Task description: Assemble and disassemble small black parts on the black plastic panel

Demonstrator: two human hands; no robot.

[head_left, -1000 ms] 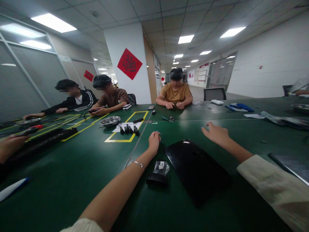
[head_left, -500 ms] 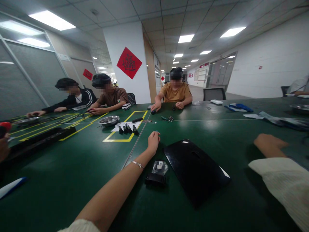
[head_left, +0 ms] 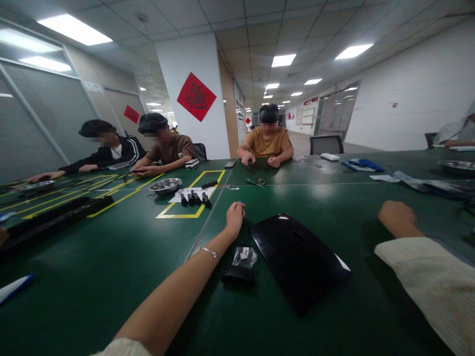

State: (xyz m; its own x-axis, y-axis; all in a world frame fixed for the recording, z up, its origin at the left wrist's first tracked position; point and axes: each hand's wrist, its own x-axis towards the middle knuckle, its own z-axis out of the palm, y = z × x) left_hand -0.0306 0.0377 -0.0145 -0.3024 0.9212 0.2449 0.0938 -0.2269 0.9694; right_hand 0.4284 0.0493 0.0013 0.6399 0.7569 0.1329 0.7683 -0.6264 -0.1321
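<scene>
A broad office room stretches back beneath a tiled ceiling (head_left: 178, 17) set with bright light panels (head_left: 284, 60). A white wall (head_left: 401, 89) runs along the right side, and grey partitions (head_left: 37, 113) along the left. A large green table (head_left: 122, 262) spreads across the lower view, crossed by pale seams and marked with yellow tape (head_left: 178, 216). Beyond it rises a white pillar (head_left: 166, 64) bearing a red diamond-shaped paper (head_left: 196, 97). A person in a mustard shirt (head_left: 272, 143) sits opposite; two others, in a brown top (head_left: 181, 148) and a dark striped jacket (head_left: 128, 151), sit at the left.

A long black tray (head_left: 59, 222) lies at the left. The glossy black panel (head_left: 297, 262) rests flat between the wearer's forearms. The left hand (head_left: 235, 217) is narrow, its fingers curled, just off the panel's far left corner; the right hand (head_left: 397, 217) is folded, well to the panel's right. Whether either holds anything, I cannot tell. The right sleeve (head_left: 415, 277) partly hides a flat greyish thing.

A metal bowl (head_left: 165, 186) stands near small black parts (head_left: 195, 199). A black bracket-like piece (head_left: 238, 275) and a clear bag (head_left: 245, 257) sit between left forearm and panel.
</scene>
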